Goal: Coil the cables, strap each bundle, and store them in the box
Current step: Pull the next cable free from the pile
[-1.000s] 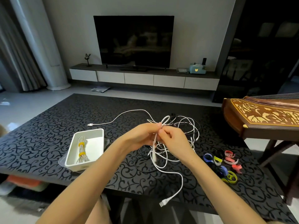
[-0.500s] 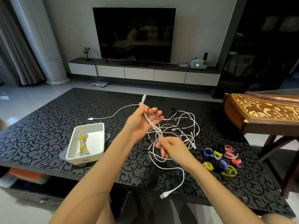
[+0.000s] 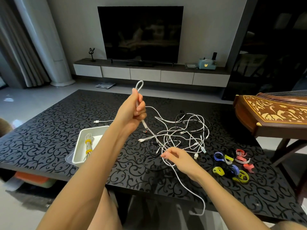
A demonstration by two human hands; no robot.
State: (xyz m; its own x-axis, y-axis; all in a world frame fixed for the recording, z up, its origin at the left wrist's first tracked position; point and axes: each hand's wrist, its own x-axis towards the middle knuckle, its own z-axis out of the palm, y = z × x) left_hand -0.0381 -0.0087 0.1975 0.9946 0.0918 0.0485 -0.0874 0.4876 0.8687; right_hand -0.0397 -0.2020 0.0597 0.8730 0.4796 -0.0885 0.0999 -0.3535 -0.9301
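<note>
Left hand [image 3: 132, 112] was up high and clenched tight around the long white cable [image 3: 153, 134] – a small loop of it poked out above the fist. From there the line ran down at a slant to the right hand [image 3: 179, 159], which hovered low over the glossy black scroll-patterned worktop [image 3: 41, 138] and pinched the same cable between thumb and fingertips, the other fingers loosely curled. Past that pinch the cable trailed off the near edge of the worktop and hung below it.

Just beyond the right hand lay the loose tangle of white and black cables [image 3: 187, 128], spread flat. To the left sat the white rectangular plastic box [image 3: 78, 146], and in it one coiled white bundle [image 3: 88, 145] bound with two yellow straps. Over on the right – near the tangle but apart from it – the cluster of coloured hook-and-loop straps [image 3: 232, 165] lay in blue, yellow and pink. A carved wooden string instrument [image 3: 274, 113] stood at the far right edge.
</note>
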